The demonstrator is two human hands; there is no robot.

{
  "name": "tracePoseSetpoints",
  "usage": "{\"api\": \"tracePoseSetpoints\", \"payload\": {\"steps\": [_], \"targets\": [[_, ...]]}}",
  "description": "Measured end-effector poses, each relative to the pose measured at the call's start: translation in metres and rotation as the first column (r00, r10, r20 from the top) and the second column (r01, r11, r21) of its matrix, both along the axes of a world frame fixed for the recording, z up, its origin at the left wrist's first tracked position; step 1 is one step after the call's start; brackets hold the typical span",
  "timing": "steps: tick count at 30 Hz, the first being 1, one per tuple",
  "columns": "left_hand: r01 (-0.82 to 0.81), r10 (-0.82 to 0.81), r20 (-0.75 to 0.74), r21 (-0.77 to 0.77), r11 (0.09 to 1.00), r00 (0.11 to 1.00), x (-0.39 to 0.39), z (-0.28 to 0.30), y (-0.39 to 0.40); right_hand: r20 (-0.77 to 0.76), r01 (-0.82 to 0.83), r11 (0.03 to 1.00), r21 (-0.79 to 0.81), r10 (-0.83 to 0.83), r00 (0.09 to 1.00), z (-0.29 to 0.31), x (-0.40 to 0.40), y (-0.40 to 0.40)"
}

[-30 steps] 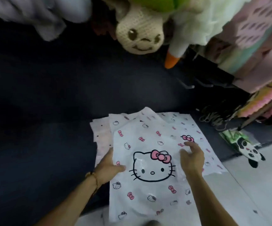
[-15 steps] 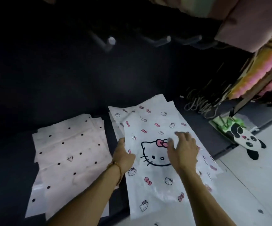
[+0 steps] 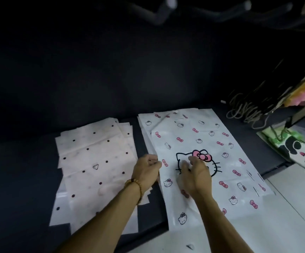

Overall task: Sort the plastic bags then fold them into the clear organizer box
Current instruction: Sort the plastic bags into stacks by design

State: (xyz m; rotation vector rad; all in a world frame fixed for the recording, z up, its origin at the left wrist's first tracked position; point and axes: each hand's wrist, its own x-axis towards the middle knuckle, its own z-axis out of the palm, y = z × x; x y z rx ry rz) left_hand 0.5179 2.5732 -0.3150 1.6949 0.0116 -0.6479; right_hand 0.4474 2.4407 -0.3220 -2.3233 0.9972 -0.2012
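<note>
The cat-print plastic bags [image 3: 199, 143] are lying in a loose, slightly fanned stack on the right half of the dark worktop [image 3: 38, 161], their near ends hanging over its front edge. Just beside them, with a narrow strip of worktop between, the dotted plastic bags [image 3: 93, 157] are sitting in a pile of their own. Judging from these two piles, the sorting by pattern is looking largely done.

The right hand [image 3: 193, 172] is resting on the top cat-print bag over the large cat face, fingers relaxed and gripping nothing. The left hand [image 3: 146, 170], wearing a beaded bracelet [image 3: 134, 185], is working at that stack's left edge with curled fingers; whether it is pinching a bag I cannot tell.

No bag is showing a finished fold, and the clear organizer box is not appearing anywhere in view, so folding and packing are probably still waiting. A panda-print bag [image 3: 301, 154] is lying off to the right, well apart from both piles.
</note>
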Motion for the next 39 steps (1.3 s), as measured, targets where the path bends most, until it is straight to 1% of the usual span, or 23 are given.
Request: {"api": "tracePoseSetpoints", "payload": {"steps": [2, 7, 10, 14, 17, 20, 22, 23, 24, 25, 27, 28, 31, 33, 35, 37, 38, 39], "targets": [[-0.077, 0.074, -0.039, -0.086, 0.993, 0.996, -0.009, 0.014, 0.028, 0.124, 0.011, 0.994, 0.106, -0.024, 0.992, 0.013, 0.004, 0.023], [-0.249, 0.245, -0.048, -0.228, 0.941, 0.968, -0.029, 0.047, 0.132, 0.294, -0.065, 0.964, 0.257, -0.014, 0.956, 0.047, 0.017, 0.116], [-0.349, 0.355, -0.022, -0.246, 0.904, 0.935, -0.042, 0.056, 0.212, 0.348, -0.153, 0.917, 0.368, 0.018, 0.937, 0.062, 0.021, 0.189], [-0.477, 0.491, 0.005, -0.230, 0.848, 0.871, -0.061, 0.062, 0.329, 0.385, -0.270, 0.846, 0.460, 0.083, 0.919, 0.076, 0.026, 0.290], [-0.622, 0.634, 0.007, -0.182, 0.761, 0.773, -0.079, 0.064, 0.421, 0.379, -0.335, 0.792, 0.510, 0.142, 0.914, 0.080, 0.033, 0.365], [-0.762, 0.771, -0.010, -0.160, 0.628, 0.637, -0.094, 0.061, 0.512, 0.371, -0.416, 0.741, 0.528, 0.239, 0.897, 0.079, 0.040, 0.441], [-0.851, 0.855, 0.001, -0.094, 0.516, 0.518, -0.102, 0.055, 0.567, 0.358, -0.476, 0.702, 0.530, 0.323, 0.876, 0.074, 0.044, 0.490], [-0.879, 0.880, 0.028, -0.046, 0.475, 0.474, -0.105, 0.051, 0.593, 0.349, -0.509, 0.681, 0.527, 0.372, 0.860, 0.071, 0.046, 0.514], [-0.893, 0.890, 0.073, 0.010, 0.450, 0.449, -0.108, 0.045, 0.618, 0.341, -0.540, 0.659, 0.524, 0.419, 0.841, 0.067, 0.048, 0.535], [-0.892, 0.882, 0.135, 0.086, 0.444, 0.452, -0.109, 0.039, 0.641, 0.328, -0.568, 0.640, 0.518, 0.464, 0.823, 0.062, 0.050, 0.555], [-0.850, 0.824, 0.245, 0.292, 0.440, 0.511, -0.107, 0.027, 0.682, 0.292, -0.621, 0.609, 0.494, 0.556, 0.778, 0.052, 0.053, 0.590], [-0.822, 0.795, 0.275, 0.375, 0.429, 0.540, -0.103, 0.021, 0.700, 0.268, -0.644, 0.590, 0.486, 0.601, 0.753, 0.046, 0.054, 0.605], [-0.757, 0.722, 0.327, 0.508, 0.410, 0.610, -0.085, 0.006, 0.737, 0.191, -0.665, 0.555, 0.501, 0.678, 0.710, 0.027, 0.060, 0.643], [-0.692, 0.648, 0.361, 0.618, 0.372, 0.671, -0.069, -0.004, 0.751, 0.147, -0.664, 0.544, 0.513, 0.706, 0.693, 0.015, 0.066, 0.665], [-0.595, 0.565, 0.366, 0.748, 0.294, 0.739, -0.056, -0.012, 0.755, 0.109, -0.640, 0.551, 0.536, 0.707, 0.699, 0.008, 0.071, 0.684], [-0.541, 0.508, 0.373, 0.808, 0.234, 0.776, -0.045, -0.018, 0.753, 0.095, -0.598, 0.569, 0.565, 0.675, 0.732, 0.002, 0.077, 0.700], [-0.543, 0.495, 0.382, 0.807, 0.232, 0.780, -0.039, -0.020, 0.751, 0.094, -0.573, 0.577, 0.582, 0.652, 0.752, 0.001, 0.079, 0.708], [-0.548, 0.486, 0.386, 0.798, 0.251, 0.784, -0.035, -0.022, 0.749, 0.093, -0.543, 0.587, 0.601, 0.623, 0.777, 0.000, 0.082, 0.716]]}}
